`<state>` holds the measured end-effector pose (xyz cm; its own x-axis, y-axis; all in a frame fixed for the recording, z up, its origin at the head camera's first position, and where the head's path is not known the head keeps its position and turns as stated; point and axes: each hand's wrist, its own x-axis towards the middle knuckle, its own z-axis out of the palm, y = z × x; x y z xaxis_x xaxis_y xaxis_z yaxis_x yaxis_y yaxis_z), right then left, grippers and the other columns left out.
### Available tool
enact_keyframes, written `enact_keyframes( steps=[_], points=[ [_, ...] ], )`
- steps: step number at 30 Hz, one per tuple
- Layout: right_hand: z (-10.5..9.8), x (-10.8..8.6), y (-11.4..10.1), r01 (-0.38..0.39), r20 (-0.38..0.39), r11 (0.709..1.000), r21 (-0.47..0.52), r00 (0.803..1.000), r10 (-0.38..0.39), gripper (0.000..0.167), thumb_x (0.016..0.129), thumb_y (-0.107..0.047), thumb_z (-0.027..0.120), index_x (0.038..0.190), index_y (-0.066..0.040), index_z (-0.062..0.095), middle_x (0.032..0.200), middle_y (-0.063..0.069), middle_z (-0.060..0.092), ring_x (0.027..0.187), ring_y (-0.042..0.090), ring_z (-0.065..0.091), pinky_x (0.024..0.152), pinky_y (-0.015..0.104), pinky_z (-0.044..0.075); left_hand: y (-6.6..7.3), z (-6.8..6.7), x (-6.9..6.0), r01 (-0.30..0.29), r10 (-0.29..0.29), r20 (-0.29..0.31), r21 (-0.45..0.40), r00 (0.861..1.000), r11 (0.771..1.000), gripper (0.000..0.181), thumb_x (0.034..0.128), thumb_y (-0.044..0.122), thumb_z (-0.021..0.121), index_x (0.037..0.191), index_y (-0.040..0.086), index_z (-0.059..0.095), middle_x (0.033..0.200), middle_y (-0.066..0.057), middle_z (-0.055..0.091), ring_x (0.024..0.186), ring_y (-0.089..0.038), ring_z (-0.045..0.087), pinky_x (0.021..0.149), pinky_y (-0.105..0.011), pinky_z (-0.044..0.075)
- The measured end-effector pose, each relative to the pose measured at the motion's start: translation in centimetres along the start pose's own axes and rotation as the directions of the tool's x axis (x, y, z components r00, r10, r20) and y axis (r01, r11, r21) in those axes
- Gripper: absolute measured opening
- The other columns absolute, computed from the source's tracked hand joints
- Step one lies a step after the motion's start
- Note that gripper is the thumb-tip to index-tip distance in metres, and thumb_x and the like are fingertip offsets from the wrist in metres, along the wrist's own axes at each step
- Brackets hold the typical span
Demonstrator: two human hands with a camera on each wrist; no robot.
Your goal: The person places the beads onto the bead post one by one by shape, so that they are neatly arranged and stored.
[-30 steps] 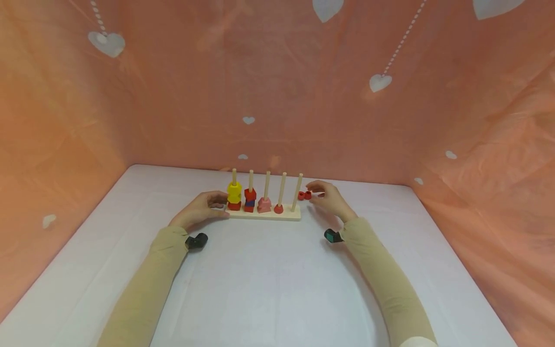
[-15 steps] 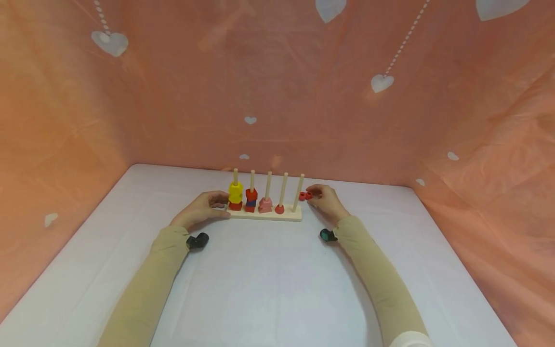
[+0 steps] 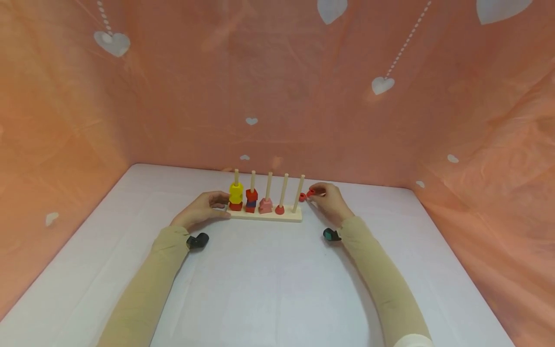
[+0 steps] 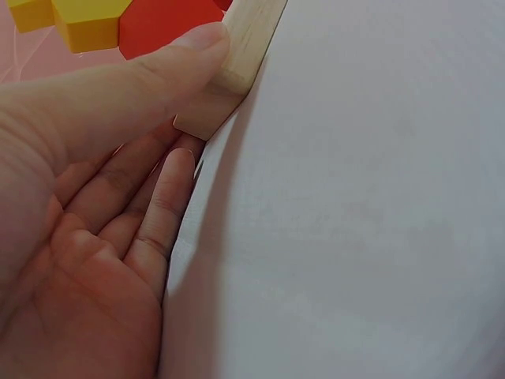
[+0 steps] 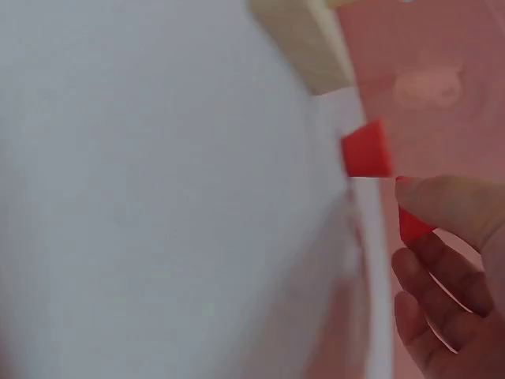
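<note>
A wooden peg board [image 3: 265, 216] with several upright pegs stands in the middle of the head view. My left hand [image 3: 200, 208] holds its left end; in the left wrist view the thumb [image 4: 150, 83] lies against the wooden end. Off the board's right end, my right hand [image 3: 333, 201] pinches a red bead [image 3: 310, 192] between thumb and fingers, and the thumb partly covers this held bead [image 5: 412, 224] in the right wrist view. A second red bead [image 3: 302, 197] sits on the table beside it, apart from the fingers.
Yellow beads [image 3: 236, 192] over a red one fill the leftmost peg. Beside it are red and blue beads [image 3: 251, 200], pink beads [image 3: 266, 206] and one red cone-like bead [image 3: 280, 210]; the rightmost peg [image 3: 298, 193] is bare. An orange curtain [image 3: 277, 96] borders the white table [image 3: 260, 279].
My right hand has closed on one of the two red beads and raised it slightly, away from the other. The left hand stays at the board's end.
</note>
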<state>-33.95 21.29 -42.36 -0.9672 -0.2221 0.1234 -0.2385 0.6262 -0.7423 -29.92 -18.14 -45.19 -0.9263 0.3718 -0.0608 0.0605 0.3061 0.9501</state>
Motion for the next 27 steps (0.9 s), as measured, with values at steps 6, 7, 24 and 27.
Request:
enact_keyframes(
  steps=[6, 7, 24, 27],
  points=[
    [-2.3, -0.2, -1.8, 0.153, -0.076, 0.988, 0.027, 0.986, -0.150, 0.034, 0.085, -0.002, 0.070, 0.116, 0.008, 0.058, 0.106, 0.018, 0.065, 0.098, 0.031, 0.061, 0.086, 0.043, 0.050, 0.2, 0.0, -0.1, 0.005, -0.005, 0.000, -0.007, 1.000, 1.000, 0.066, 0.0764, 0.018, 0.082, 0.133, 0.005, 0.051, 0.133, -0.013, 0.052, 0.119, -0.030, 0.048, 0.105, -0.043, 0.037],
    [-2.7, -0.2, -2.3, 0.171, -0.092, 0.984, 0.039, 0.982, -0.167, 0.033, 0.085, -0.002, 0.070, 0.115, 0.007, 0.058, 0.106, 0.019, 0.065, 0.097, 0.031, 0.062, 0.085, 0.042, 0.050, 0.2, 0.0, -0.1, 0.007, -0.007, 0.001, -0.009, 1.000, 1.000, 0.066, 0.0763, 0.018, 0.082, 0.133, 0.005, 0.051, 0.133, -0.013, 0.052, 0.119, -0.030, 0.048, 0.105, -0.043, 0.037],
    [-3.6, -3.9, -13.5, 0.409, -0.131, 0.892, 0.191, 0.912, -0.390, 0.029, 0.085, 0.006, 0.066, 0.113, 0.010, 0.058, 0.108, 0.022, 0.061, 0.094, 0.036, 0.061, 0.083, 0.035, 0.053, 0.1, 0.1, -0.1, 0.009, -0.009, -0.003, -0.003, 1.000, 1.000, 0.064, 0.0772, 0.018, 0.081, 0.132, 0.005, 0.051, 0.132, -0.012, 0.052, 0.117, -0.029, 0.048, 0.105, -0.042, 0.038],
    [-2.8, -4.0, -14.0, 0.422, -0.102, 0.889, 0.181, 0.907, -0.409, 0.029, 0.085, 0.007, 0.066, 0.112, 0.011, 0.058, 0.107, 0.023, 0.061, 0.094, 0.036, 0.061, 0.085, 0.042, 0.052, 0.1, 0.1, -0.1, 0.012, -0.012, -0.002, -0.001, 1.000, 1.000, 0.063, 0.0779, 0.017, 0.081, 0.132, 0.005, 0.050, 0.132, -0.013, 0.052, 0.118, -0.030, 0.048, 0.105, -0.043, 0.037]
  ],
)
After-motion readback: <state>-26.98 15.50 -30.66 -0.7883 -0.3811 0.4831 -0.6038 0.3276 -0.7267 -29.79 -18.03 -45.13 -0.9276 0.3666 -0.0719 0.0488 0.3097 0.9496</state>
